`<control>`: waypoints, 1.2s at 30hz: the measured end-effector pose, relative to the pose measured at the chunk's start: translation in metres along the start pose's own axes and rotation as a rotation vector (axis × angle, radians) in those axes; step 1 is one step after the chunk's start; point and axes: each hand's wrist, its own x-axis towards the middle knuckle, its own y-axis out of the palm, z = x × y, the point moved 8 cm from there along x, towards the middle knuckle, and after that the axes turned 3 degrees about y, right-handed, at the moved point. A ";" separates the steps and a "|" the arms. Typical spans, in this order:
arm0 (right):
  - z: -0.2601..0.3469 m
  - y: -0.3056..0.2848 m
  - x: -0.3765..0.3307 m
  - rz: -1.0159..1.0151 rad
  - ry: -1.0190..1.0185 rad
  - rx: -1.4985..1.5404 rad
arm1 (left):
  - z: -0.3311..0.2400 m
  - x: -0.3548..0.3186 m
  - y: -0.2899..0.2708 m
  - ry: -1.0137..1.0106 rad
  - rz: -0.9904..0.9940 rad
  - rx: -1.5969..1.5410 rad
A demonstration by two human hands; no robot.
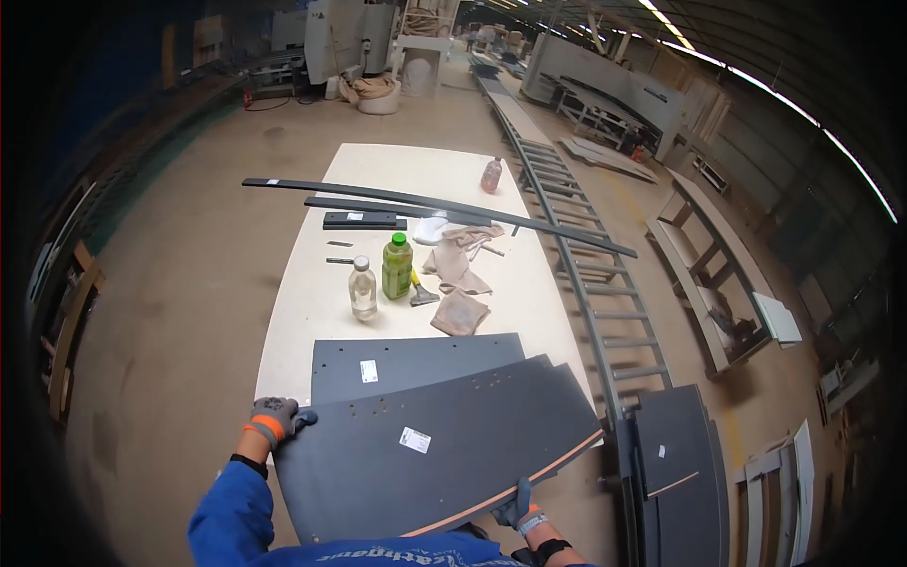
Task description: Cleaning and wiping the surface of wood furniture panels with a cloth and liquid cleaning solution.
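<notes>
Head view shows two gloved hands holding a big dark grey panel [444, 454] over the near end of the pale worktop [302, 302]. Left hand [275, 417] grips the panel's left corner. Right hand [519, 511] grips its near edge, low on the right. Another grey panel [416, 364] lies flat on the worktop, partly under the held panel. Beyond the held panel stand a clear bottle [362, 289] and a green bottle [397, 266], with rags [460, 312] beside them. Long dark strips [435, 203] lie farther back.
</notes>
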 end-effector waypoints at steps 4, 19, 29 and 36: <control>-0.024 0.008 0.005 -0.033 0.051 0.008 | 0.019 0.033 0.008 0.052 0.001 -0.051; 0.113 -0.036 -0.028 -0.838 -0.520 -0.927 | 0.061 0.054 0.119 -0.422 0.309 -0.739; 0.099 0.101 -0.013 -0.828 -0.290 -1.785 | 0.060 0.016 0.150 -0.687 -0.128 -0.829; 0.117 0.070 -0.007 -0.649 -0.434 -1.705 | 0.042 0.021 0.140 -0.652 -0.011 -0.736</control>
